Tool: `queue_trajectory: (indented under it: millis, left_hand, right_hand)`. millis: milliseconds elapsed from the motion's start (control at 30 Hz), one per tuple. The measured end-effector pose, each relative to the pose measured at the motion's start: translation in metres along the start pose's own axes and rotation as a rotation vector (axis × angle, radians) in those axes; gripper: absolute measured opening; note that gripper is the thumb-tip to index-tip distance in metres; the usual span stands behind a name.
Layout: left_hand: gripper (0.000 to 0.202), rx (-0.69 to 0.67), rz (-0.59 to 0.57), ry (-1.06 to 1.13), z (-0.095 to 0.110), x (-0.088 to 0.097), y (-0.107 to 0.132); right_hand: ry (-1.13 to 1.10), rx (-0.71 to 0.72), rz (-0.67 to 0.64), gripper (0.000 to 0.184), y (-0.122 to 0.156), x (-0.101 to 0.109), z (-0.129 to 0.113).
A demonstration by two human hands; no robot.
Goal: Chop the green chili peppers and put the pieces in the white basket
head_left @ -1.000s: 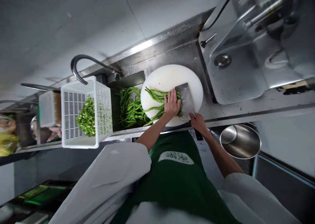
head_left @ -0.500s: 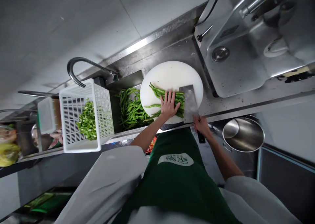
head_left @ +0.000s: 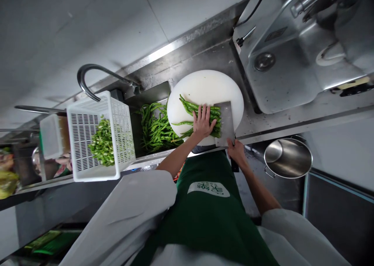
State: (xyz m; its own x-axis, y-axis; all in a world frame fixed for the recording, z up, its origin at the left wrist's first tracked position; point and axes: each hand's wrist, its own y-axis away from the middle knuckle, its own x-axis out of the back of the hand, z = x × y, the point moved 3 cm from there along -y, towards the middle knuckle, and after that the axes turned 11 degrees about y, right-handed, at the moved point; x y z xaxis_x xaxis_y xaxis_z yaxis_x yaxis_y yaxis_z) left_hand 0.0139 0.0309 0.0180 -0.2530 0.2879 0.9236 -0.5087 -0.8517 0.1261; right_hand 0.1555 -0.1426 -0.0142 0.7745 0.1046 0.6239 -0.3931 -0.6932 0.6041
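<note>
Long green chili peppers [head_left: 187, 104] lie in a bunch on a round white cutting board [head_left: 207, 83]. My left hand [head_left: 203, 122] rests flat across them, fingers stretched out and pressing down. Wrapped round the dark handle of a cleaver [head_left: 226, 122] is my right hand [head_left: 237, 152], at the board's near right edge. The broad blade lies close against the right ends of the peppers, just right of my left fingers. Part of the bunch is hidden beneath my left hand.
Left of the board, a sink basin [head_left: 136, 127] holds many more whole green peppers. A white perforated basket [head_left: 124, 129] with chopped green pieces [head_left: 103, 143] stands beside it, under a curved faucet [head_left: 84, 77]. A steel pot [head_left: 289, 168] sits low at right, below a metal machine [head_left: 280, 75].
The view has shifted slightly. The cleaver's handle has swung a little to the left with my right hand, while my left hand stays on the peppers.
</note>
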Motion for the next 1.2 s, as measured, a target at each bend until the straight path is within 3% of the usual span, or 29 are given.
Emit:
queue_trajectory:
  millis: [133, 367, 667, 867, 1033, 1200]
  left_hand:
    - [0.079, -0.004, 0.011, -0.008, -0.001, -0.001, 0.000]
    - [0.079, 0.001, -0.006, -0.001, -0.001, 0.000, 0.003]
    - [0.079, -0.023, -0.047, 0.028, 0.018, -0.003, 0.018]
    - [0.078, -0.068, -0.035, -0.019, -0.005, 0.019, 0.048]
    - [0.082, -0.161, -0.059, -0.046, -0.031, 0.018, 0.023]
    - [0.082, -0.216, -0.106, -0.020, -0.035, 0.016, 0.004]
  right_hand:
    - [-0.200, -0.022, -0.005, 0.046, -0.002, -0.013, -0.013]
    - [-0.367, -0.014, -0.031, 0.054, 0.004, -0.025, -0.010]
    - [-0.356, -0.042, -0.008, 0.048, 0.011, -0.022, -0.002]
    - [-0.354, -0.018, 0.019, 0.046, 0.004, -0.027, -0.010]
    - [-0.423, -0.022, -0.049, 0.048, 0.006, -0.021, -0.001]
    - [-0.374, -0.035, -0.089, 0.053, 0.005, -0.013, -0.003]
